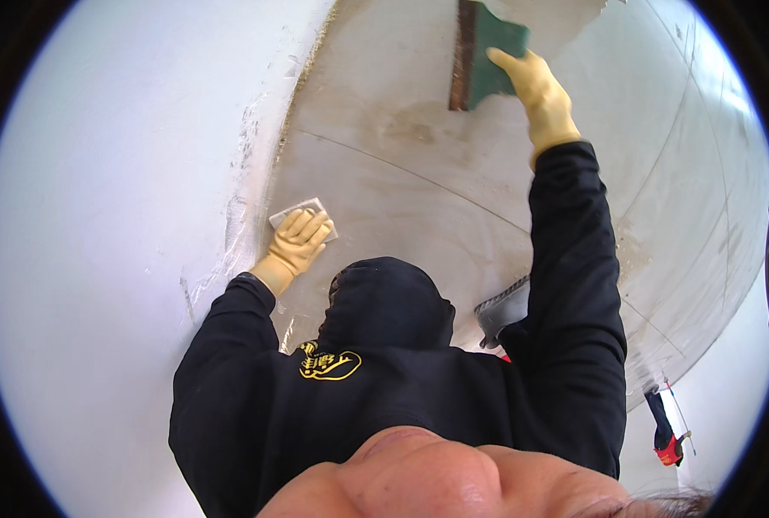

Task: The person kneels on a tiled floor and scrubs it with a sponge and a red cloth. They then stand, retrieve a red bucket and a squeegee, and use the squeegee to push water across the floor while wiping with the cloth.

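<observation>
My left hand (298, 243), in a yellow rubber glove, lies flat on a small pale rectangular pad (302, 210) and presses it against a grey-beige panel (401, 181). My right hand (541, 93), also gloved in yellow, reaches up high and grips a green flat scraper (492, 47) with a brown edge strip (464, 56), held against the same panel. Both arms are in black hoodie sleeves.
A white wall (117, 216) meets the panel along a ragged plaster edge (259, 164). Thin curved seams cross the panel. A grey toothed tool (501, 312) sits by my right arm. A red and black tool (669, 445) shows at the lower right.
</observation>
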Demonstrator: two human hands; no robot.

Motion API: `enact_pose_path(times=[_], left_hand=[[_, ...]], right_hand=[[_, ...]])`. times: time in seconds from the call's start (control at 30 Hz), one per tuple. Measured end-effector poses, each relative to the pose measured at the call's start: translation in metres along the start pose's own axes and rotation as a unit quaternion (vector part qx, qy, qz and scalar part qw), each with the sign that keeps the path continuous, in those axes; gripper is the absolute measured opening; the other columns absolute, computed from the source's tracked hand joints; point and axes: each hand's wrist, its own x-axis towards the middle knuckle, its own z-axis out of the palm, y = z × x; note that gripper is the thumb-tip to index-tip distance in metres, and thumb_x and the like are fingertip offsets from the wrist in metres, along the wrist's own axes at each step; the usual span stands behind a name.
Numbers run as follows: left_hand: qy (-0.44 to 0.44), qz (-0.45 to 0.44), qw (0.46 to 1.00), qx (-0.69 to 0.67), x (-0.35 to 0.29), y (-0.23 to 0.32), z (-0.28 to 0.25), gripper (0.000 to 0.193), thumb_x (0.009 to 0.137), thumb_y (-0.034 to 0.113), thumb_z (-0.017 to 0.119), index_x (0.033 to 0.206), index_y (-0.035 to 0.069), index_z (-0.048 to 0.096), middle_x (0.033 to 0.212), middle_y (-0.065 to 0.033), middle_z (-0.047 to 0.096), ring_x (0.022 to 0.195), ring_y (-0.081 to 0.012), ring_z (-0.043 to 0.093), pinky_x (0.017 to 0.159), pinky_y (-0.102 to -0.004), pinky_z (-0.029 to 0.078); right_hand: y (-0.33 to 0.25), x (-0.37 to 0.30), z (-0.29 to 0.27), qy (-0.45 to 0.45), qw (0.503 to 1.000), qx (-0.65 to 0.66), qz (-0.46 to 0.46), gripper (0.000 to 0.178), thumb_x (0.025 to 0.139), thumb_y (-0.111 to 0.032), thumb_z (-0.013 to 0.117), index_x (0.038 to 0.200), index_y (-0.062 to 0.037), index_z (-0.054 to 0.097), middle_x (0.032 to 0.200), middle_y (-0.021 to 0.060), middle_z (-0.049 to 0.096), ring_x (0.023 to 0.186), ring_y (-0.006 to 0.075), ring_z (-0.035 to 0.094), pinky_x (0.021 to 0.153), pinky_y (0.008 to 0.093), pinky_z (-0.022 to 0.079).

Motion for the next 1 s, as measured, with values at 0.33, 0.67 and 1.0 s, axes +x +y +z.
enact_pose_path(times=[0.33, 0.67, 1.0], left_hand=[[0.1, -0.197, 0.973, 0.065, 0.155, -0.012, 0.0, 0.057, 0.104, 0.038, 0.067, 0.155, 0.013, 0.06, 0.161, -0.0175, 0.055, 0.145, -0.0404, 0.051, 0.126, -0.0572, 0.035], [0.173, -0.214, 0.956, 0.106, 0.245, -0.059, -0.001, 0.058, 0.106, 0.04, 0.063, 0.154, 0.008, 0.058, 0.161, -0.024, 0.049, 0.15, -0.0475, 0.043, 0.126, -0.0618, 0.031], [0.217, -0.231, 0.932, 0.175, 0.362, -0.107, 0.007, 0.063, 0.108, 0.046, 0.06, 0.157, 0.007, 0.055, 0.163, -0.0237, 0.052, 0.155, -0.0464, 0.041, 0.129, -0.0612, 0.028]], right_hand=[[0.146, -0.145, -0.033, 0.015, 0.922, 0.26, 0.287, 0.044, 0.102, -0.029, 0.079, 0.136, -0.0035, 0.071, 0.122, 0.0066, 0.079, 0.107, 0.019, 0.073, 0.095, 0.0328, 0.054], [0.164, -0.137, -0.036, -0.018, 0.907, 0.307, 0.287, 0.033, 0.1, -0.024, 0.082, 0.125, -0.0042, 0.076, 0.11, 0.0043, 0.081, 0.095, 0.018, 0.077, 0.09, 0.0338, 0.058], [0.152, -0.135, -0.042, -0.044, 0.899, 0.327, 0.287, 0.032, 0.098, -0.021, 0.083, 0.125, -0.0048, 0.077, 0.11, 0.0048, 0.082, 0.094, 0.0173, 0.078, 0.087, 0.0339, 0.059]])
